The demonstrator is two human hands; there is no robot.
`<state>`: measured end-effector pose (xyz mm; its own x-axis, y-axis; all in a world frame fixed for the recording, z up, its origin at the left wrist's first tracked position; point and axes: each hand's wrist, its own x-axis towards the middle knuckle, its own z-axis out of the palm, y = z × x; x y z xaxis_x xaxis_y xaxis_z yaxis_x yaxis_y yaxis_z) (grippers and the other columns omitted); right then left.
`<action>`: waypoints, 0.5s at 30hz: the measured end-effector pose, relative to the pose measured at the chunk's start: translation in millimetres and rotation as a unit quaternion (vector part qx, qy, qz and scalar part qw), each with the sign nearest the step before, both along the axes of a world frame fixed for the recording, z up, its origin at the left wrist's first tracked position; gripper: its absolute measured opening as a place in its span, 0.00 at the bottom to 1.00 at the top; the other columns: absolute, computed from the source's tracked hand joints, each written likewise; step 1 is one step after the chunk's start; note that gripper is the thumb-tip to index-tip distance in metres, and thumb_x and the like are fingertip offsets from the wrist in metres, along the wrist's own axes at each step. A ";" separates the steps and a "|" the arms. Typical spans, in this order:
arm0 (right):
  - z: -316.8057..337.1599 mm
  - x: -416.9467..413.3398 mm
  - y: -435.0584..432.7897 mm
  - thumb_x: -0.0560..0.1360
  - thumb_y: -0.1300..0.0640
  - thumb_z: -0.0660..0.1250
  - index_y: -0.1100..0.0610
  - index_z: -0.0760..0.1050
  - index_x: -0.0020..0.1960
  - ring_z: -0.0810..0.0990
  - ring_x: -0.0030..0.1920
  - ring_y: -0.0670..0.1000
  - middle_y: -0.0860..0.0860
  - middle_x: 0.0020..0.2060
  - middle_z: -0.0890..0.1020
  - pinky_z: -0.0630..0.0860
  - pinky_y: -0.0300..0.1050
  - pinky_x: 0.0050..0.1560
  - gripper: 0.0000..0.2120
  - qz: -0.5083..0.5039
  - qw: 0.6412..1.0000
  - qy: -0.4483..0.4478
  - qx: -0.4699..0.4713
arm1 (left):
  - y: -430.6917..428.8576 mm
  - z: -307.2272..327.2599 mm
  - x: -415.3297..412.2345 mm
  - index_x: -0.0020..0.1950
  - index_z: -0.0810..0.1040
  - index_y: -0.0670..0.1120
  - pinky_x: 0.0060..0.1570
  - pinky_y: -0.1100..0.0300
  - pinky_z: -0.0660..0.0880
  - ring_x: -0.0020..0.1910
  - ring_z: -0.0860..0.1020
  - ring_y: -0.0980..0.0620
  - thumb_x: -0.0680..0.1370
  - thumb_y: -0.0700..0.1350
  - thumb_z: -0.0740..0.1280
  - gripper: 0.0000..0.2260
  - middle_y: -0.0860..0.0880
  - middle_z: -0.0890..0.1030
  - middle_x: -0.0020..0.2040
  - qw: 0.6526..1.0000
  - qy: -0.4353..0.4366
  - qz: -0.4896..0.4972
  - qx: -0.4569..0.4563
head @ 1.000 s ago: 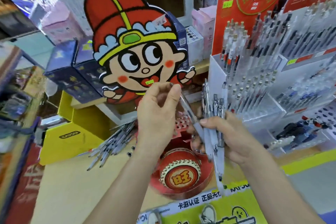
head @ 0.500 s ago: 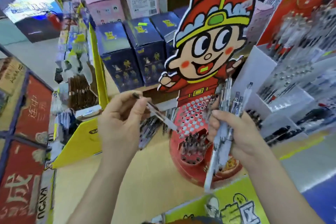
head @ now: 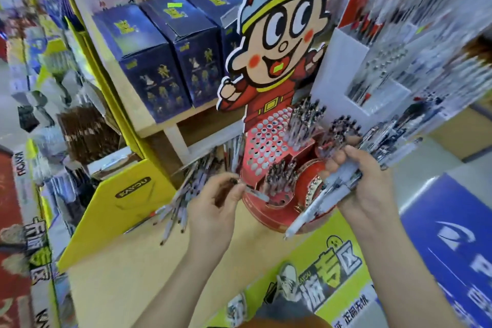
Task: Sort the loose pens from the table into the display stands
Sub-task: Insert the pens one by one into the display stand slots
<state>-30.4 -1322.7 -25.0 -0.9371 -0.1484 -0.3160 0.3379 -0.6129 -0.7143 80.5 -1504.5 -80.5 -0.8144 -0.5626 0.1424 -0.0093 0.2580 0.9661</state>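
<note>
Slotting the single pen (head: pixel 257 193) into the red stand (head: pixel 262 214) rn, what can go wrong from here? My left hand (head: pixel 213 208) pinches it by the top end btw thumb + fingertips. The tip is angled down at the stand's low front tier, just beside the pens already standing there (head: pixel 282 176). Can't tell if the tip is in a hole yet, too blurry. (OP)

B: Biggest risk imo is the right hand (head: pixel 367 186). It's clenched round a whole bundle of pens (head: pixel 323 198), fanned out, w/ one long white one poking down past the stand's front rim. That many in one fist looks hard to hold tight, so one could slide out and knock the standing ones over.

OP: Fair. Also the pen comes in slanted, not upright, so prob it jams on a hole rim or bumps a neighbour.

B: Yep, I'd straighten it b4 pushing. And the loose pile (head: pixel 183 197) lies on the table (head: pixel 127 269) just left of the stand, right by your left hand, so a sloppy wrist scatters it. The cartoon cutout (head: pixel 282 42) at the back looks like thin card, so don't lean on it. The white rack (head: pixel 354 66) on the right is too blurred to judge.
</note>
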 end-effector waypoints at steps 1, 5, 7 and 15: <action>-2.4 1.8 2.5 0.79 0.65 0.58 0.53 0.76 0.35 0.73 0.27 0.49 0.50 0.28 0.73 0.72 0.39 0.28 0.17 -0.014 1.000 -0.005 -0.004 | 0.5 -3.3 -1.9 0.47 0.78 0.59 0.44 0.46 0.79 0.41 0.82 0.53 0.75 0.52 0.68 0.03 0.56 0.82 0.40 1.000 -0.003 -0.008 -0.017; -10.6 5.5 11.9 0.79 0.64 0.58 0.54 0.73 0.43 0.73 0.27 0.48 0.49 0.28 0.73 0.72 0.38 0.28 0.11 -0.037 0.999 -0.028 -0.010 | 5.8 -10.8 -6.3 0.52 0.81 0.49 0.45 0.54 0.79 0.43 0.81 0.59 0.74 0.50 0.69 0.09 0.56 0.83 0.44 0.996 -0.007 -0.034 -0.087; -13.0 6.1 15.9 0.79 0.65 0.58 0.55 0.73 0.42 0.73 0.28 0.48 0.49 0.29 0.73 0.72 0.38 0.28 0.11 -0.044 0.998 -0.035 -0.019 | 8.6 -8.4 -8.9 0.52 0.83 0.45 0.49 0.58 0.78 0.46 0.81 0.60 0.74 0.49 0.69 0.11 0.54 0.84 0.46 0.990 -0.006 -0.057 -0.130; -13.6 6.7 16.0 0.80 0.64 0.58 0.55 0.75 0.45 0.74 0.28 0.49 0.50 0.29 0.74 0.74 0.39 0.29 0.10 -0.047 0.997 -0.053 -0.028 | 16.8 -6.8 -23.0 0.53 0.83 0.46 0.51 0.64 0.74 0.47 0.79 0.57 0.78 0.46 0.68 0.07 0.53 0.83 0.47 0.947 -0.036 -0.147 -0.285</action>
<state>-23.7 -1306.6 -38.7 -0.9093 -0.0813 -0.4081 0.3487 -0.6840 -0.6407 57.6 -1487.7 -87.4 -0.9429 -0.1582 0.2932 0.0840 0.7386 0.6689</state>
